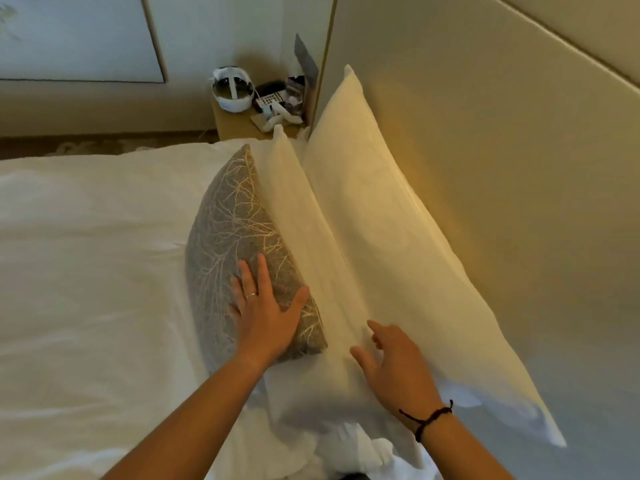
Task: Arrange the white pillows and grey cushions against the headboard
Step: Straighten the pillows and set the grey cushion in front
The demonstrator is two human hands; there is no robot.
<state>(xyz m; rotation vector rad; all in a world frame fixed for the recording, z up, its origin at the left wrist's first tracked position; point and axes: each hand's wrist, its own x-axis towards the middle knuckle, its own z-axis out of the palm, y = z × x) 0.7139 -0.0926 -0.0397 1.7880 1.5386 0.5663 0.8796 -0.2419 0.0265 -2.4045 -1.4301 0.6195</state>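
Two white pillows stand on edge along the beige headboard (502, 161): the rear pillow (377, 209) leans on the headboard, and the front pillow (304, 230) leans on the rear one. A grey cushion (228, 230) with a pale branch pattern rests against the front pillow. My left hand (265, 310) lies flat on the cushion's near end, fingers spread. My right hand (394, 365) rests on the near end of the front pillow, fingers apart and holding nothing.
White bedding (86, 254) covers the mattress to the left. Beyond the bed stands a wooden nightstand (232, 128) with a white headset (232, 88) and small items. More rumpled white fabric (363, 452) lies at the bottom, near my arms.
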